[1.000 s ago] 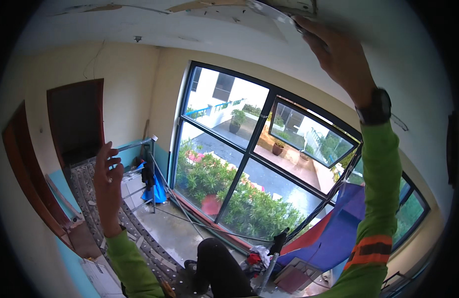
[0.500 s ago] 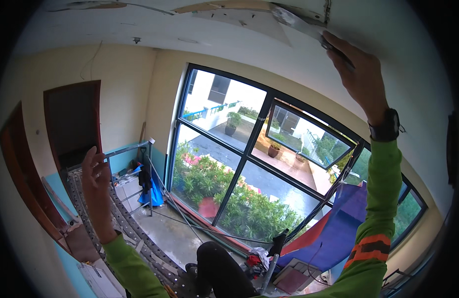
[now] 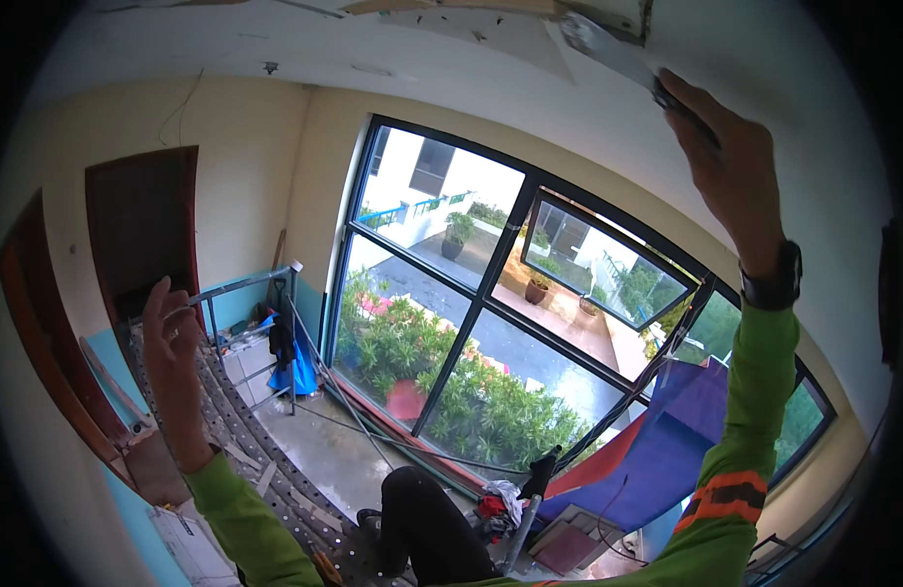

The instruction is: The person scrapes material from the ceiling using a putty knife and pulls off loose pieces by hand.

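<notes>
High at the upper right, my right hand is closed around the dark handle of a putty knife. Its metal blade reaches up and left to the ceiling, beside a broken strip with torn brown edges. Whether the blade touches the surface I cannot tell. At the left, my left hand is raised with its fingers apart and loosely bent, holding nothing. It hovers above a perforated metal scaffold plank.
A metal scaffold rail stands beyond my left hand. Dark-framed windows fill the wall ahead, one pane tilted outward. Blue-purple sheeting, rags and a metal pole are at the lower right. A doorway lies at left.
My right hand and the putty knife have shifted a little right and down, with the blade still by the broken strip. My left hand has moved slightly left.
</notes>
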The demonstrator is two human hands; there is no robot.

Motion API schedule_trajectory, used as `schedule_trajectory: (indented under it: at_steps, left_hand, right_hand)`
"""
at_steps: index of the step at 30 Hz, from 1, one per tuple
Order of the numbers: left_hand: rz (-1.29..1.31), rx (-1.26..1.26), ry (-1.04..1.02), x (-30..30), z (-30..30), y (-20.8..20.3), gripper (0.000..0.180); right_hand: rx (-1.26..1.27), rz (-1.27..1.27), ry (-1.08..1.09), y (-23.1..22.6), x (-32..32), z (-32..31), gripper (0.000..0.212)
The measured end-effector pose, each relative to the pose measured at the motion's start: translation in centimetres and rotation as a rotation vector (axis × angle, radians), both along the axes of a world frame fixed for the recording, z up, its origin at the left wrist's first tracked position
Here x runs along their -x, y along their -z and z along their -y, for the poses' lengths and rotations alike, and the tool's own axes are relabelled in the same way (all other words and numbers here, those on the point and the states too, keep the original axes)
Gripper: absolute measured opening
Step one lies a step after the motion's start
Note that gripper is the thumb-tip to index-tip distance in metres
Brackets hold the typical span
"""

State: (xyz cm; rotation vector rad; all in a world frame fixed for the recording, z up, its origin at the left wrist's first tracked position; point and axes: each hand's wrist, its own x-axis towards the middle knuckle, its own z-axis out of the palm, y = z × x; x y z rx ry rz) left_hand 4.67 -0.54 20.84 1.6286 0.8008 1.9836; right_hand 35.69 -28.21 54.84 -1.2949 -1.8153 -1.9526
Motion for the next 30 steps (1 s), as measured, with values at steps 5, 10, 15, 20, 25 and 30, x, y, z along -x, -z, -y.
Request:
schedule_trajectory:
  at_steps: [5,10,15,20,25,30]
  left_hand:
    - [-0.025,0.013,0.012,-0.6,-0.1,0.0,0.046]
    - [0.0,0.017,0.035,-0.5,-0.4,0.2,0.046]
    - [-0.032,0.047,0.017,-1.2,-0.5,0.1,0.045]
    - [-0.012,0.08,0.057,-1.6,-1.2,0.8,0.044]
    - [0.015,0.06,0.048,-1.7,-0.9,0.4,0.044]
    - [-0.032,0.069,0.049,-1.3,-1.3,0.9,0.043]
  right_hand:
    - [-0.012,-0.059,0.048,0.6,1.4,-0.6,0.029]
    - [-0.055,-0.072,0.05,1.1,1.5,0.0,0.028]
    - [-0.053,-0.015,0.045,0.8,1.2,-0.6,0.027]
    - [-0.043,0.048,0.112,0.7,2.8,-2.4,0.026]
    - [-0.099,-0.053,0.104,1.6,2.1,-0.5,0.026]
    - [-0.104,0.033,0.145,1.5,2.2,-0.3,0.026]
